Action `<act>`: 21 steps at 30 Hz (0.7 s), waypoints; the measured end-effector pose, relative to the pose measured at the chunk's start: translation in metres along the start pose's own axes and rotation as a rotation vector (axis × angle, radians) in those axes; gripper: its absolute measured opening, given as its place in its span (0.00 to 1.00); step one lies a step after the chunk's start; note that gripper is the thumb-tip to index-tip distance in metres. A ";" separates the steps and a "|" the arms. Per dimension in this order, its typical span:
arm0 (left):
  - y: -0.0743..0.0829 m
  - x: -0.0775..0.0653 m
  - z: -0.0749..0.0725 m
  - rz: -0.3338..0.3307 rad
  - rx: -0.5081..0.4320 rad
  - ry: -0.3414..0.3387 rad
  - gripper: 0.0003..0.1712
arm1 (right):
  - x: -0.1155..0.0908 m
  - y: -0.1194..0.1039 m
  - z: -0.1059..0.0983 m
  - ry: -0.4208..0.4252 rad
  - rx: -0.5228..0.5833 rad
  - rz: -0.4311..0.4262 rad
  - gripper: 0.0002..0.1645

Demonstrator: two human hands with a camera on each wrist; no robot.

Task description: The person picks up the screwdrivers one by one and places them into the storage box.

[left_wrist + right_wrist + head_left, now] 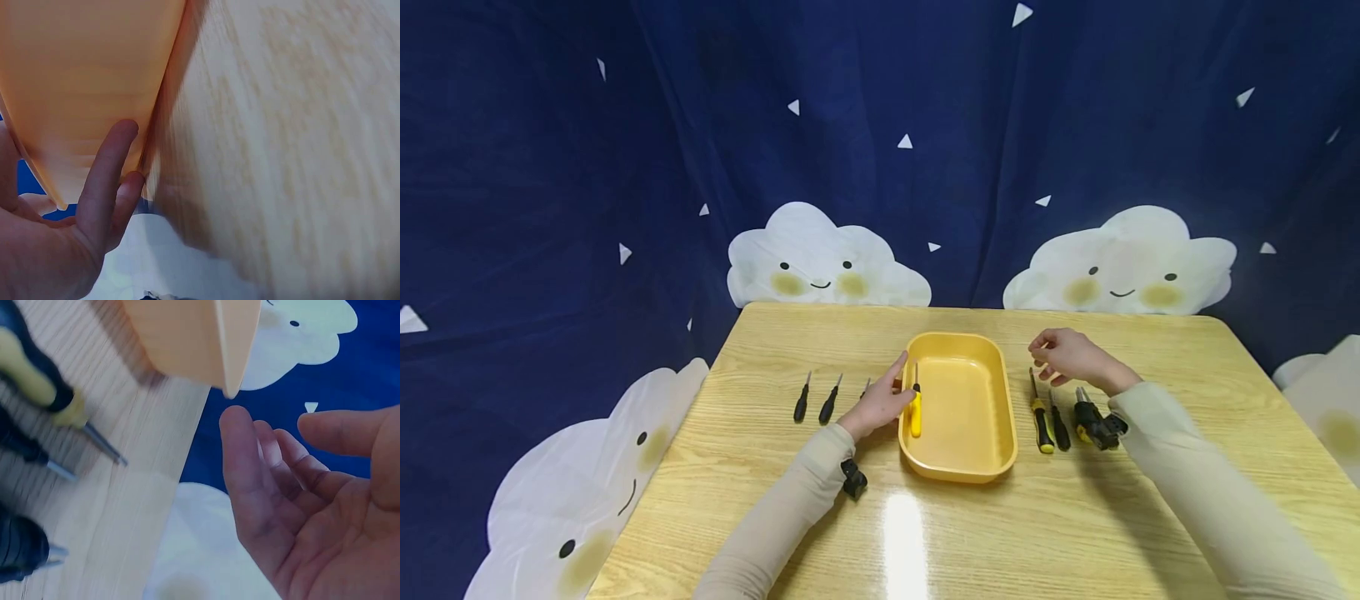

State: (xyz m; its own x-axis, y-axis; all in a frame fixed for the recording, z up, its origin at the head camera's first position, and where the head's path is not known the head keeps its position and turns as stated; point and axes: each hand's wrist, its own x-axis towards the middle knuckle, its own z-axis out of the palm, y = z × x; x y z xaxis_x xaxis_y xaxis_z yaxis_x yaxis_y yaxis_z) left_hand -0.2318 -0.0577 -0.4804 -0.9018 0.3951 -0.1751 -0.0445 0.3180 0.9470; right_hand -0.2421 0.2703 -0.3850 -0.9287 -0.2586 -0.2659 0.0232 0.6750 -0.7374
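Observation:
My left hand [880, 407] holds the left rim of a yellow plastic tray [958, 475], thumb over the edge and fingers along the outer wall [69, 75]. Inside the tray, by that thumb, lies a yellow-handled screwdriver [916, 417]. My right hand [1071, 357] hovers to the right of the tray with loosely bent fingers, nothing between them. Just below it on the table are a yellow-and-black screwdriver [31, 369] and a slimmer black screwdriver [1060, 429]. Beside those, a black-handled tool with a two-pronged metal tip [25, 550] is partly hidden by the wrist camera in the head view.
Two black screwdrivers, one at the far left [801, 404] and one beside it [829, 404], lie on the wooden table [760, 500]. A third shaft [866, 387] shows behind my left hand. Beyond the table's back edge hangs a dark blue curtain [850, 150] with white clouds.

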 end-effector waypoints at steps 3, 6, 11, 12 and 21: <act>0.000 0.001 0.000 -0.003 -0.003 -0.001 0.42 | -0.003 0.007 -0.006 0.001 0.000 0.015 0.20; -0.001 0.001 0.000 -0.004 -0.007 0.001 0.42 | -0.006 0.015 -0.012 0.001 -0.001 0.031 0.22; -0.002 0.002 0.000 -0.002 0.007 0.008 0.42 | -0.010 0.030 -0.018 -0.006 -0.015 0.040 0.23; -0.002 0.002 0.000 -0.002 0.010 0.009 0.42 | -0.011 0.033 -0.019 -0.005 -0.019 0.042 0.24; -0.003 0.003 0.001 -0.004 0.026 0.022 0.42 | -0.017 0.056 -0.028 0.045 -0.089 0.074 0.23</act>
State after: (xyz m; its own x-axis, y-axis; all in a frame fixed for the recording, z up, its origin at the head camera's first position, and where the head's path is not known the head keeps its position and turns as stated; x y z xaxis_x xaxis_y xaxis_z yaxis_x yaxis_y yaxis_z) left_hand -0.2339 -0.0564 -0.4846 -0.9108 0.3752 -0.1725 -0.0371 0.3418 0.9391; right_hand -0.2356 0.3321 -0.4045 -0.9412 -0.1759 -0.2885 0.0615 0.7504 -0.6581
